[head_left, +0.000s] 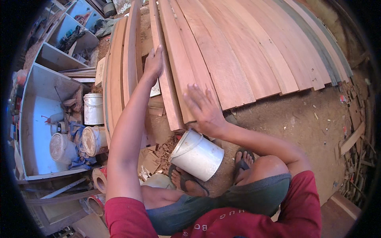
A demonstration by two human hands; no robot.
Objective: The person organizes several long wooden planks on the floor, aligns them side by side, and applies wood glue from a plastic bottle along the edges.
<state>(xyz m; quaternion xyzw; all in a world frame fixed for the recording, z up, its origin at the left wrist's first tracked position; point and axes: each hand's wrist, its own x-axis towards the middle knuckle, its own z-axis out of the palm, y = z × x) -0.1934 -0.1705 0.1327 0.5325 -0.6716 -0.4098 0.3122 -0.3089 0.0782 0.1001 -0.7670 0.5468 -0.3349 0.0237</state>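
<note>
A long, narrow wooden board [171, 95] lies alongside a wider reddish plank [186, 63], with a dark gap between them toward the far end. My left hand [154, 64] is closed around the left edge of the narrow board, some fingers hidden. On the near end of the wider plank rests my right hand [204, 111], flat with its fingers spread. Below these board ends, a white bucket [198, 154] leans on its side between my sandalled feet.
Many planks [246, 51] lie side by side at the right. More boards [117, 67] stretch along the left. Beyond them are an open cabinet [37, 119], a white lidded bucket [94, 111] and other dirty buckets. Wood scraps [353, 139] cover the ground at far right.
</note>
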